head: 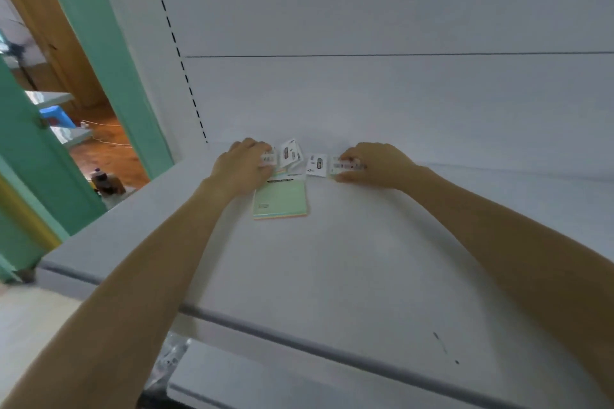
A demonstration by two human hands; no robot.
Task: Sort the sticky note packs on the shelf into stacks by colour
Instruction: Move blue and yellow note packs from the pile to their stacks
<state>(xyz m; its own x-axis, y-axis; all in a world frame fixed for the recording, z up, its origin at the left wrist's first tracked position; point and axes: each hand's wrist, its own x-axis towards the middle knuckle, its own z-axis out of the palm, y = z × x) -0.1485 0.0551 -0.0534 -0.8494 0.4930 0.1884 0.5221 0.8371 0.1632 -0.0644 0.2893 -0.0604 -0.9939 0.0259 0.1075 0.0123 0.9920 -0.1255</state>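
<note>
pack labels (318,163) blurred, left hand (244,166) covering packs

Two bare forearms, left hand (244,167), right hand (372,164), no sleeves, no rings/watch visible

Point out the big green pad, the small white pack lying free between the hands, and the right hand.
Green pad (282,197): head view, middle of its top sheet.
Small white pack (316,165): head view, centre of its printed face.
Right hand (375,164): head view, back of the hand.
</note>
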